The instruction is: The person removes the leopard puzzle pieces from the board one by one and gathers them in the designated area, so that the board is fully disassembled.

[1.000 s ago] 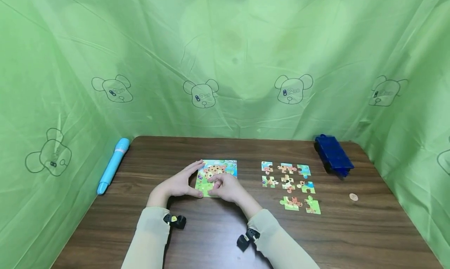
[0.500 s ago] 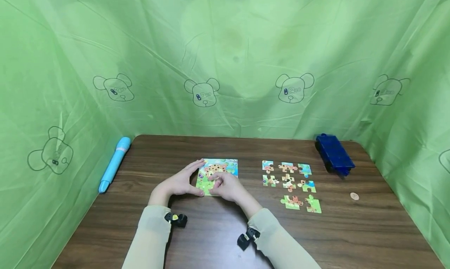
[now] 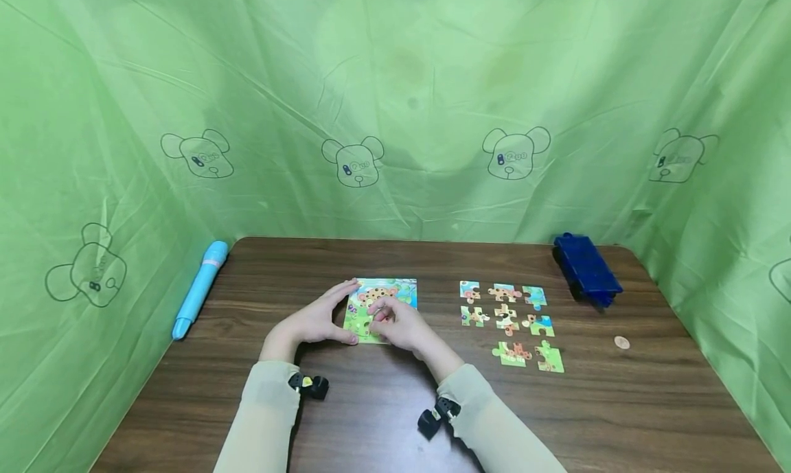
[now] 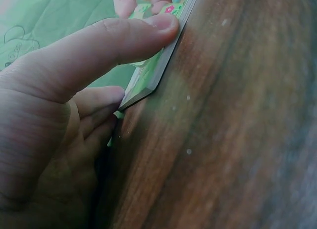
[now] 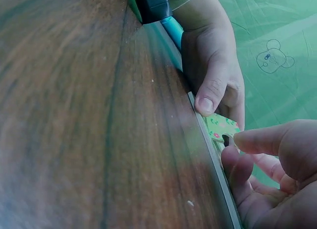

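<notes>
In the head view a square animal-picture jigsaw puzzle board (image 3: 404, 291) lies mid-table. My left hand (image 3: 316, 320) holds its left side, thumb on the near corner and fingertips at the far corner. The left wrist view has the thumb over the board's pale edge. Over the lower part of the board, my right hand (image 3: 402, 327) pinches a green flowered jigsaw piece (image 5: 219, 124) between thumb and fingers. In the right wrist view the piece tilts up from the board, partly hidden by the fingertips. Several loose jigsaw pieces (image 3: 505, 315) lie in rows right of the board.
A blue microphone-shaped toy (image 3: 200, 290) lies along the table's left edge. At the back right is a dark blue toy cart or tray (image 3: 587, 270), and a small pale disc (image 3: 621, 342) lies in front of it. Green curtains (image 3: 420, 116) enclose the brown table (image 3: 371, 425).
The right hand's fingers have lifted slightly and shifted a little to the right over the board. The left hand, the board and the loose pieces stay put.
</notes>
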Demonstrator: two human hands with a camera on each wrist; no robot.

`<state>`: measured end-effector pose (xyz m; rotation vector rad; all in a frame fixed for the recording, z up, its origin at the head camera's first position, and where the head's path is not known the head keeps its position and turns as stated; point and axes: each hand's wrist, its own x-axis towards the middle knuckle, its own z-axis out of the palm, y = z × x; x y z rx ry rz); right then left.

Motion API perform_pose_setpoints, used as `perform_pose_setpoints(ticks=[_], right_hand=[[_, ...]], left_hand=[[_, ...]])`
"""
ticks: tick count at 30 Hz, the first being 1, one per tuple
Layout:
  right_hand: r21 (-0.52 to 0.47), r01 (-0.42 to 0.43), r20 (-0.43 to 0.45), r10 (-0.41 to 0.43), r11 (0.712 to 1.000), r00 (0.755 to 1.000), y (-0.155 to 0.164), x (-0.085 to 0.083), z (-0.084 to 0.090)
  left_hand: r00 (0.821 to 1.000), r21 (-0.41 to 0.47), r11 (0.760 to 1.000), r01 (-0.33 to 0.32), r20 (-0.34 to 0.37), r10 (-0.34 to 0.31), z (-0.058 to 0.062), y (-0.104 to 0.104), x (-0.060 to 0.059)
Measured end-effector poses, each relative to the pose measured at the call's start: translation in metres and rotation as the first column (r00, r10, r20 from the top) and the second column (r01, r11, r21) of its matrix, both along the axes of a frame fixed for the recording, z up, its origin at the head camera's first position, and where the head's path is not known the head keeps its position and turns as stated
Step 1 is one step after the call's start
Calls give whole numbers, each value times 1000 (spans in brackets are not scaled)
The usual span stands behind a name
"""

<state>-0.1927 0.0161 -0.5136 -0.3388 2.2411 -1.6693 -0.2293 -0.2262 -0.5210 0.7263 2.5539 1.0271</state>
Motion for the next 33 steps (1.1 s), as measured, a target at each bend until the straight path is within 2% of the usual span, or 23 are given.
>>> perform_pose_setpoints(ticks=[3,11,21,33], right_hand=[[-23,11,24,-11,1000,1000,0,1,1],[1,60,-45,-59,998,997,-4,2,0],[7,75,-56,-74,997,996,-5,2,3],[-35,56,2,-55,998,998,0,1,6]], left_hand=[[1000,-2,1000,0,-4,0,0,0,0],[1000,7,1000,4,-13,-4,0,0,0],[1000,3,1000,1,-23,-1,-1,1,-1],[1000,-5,1000,6,-27,-6,0,0,-1]])
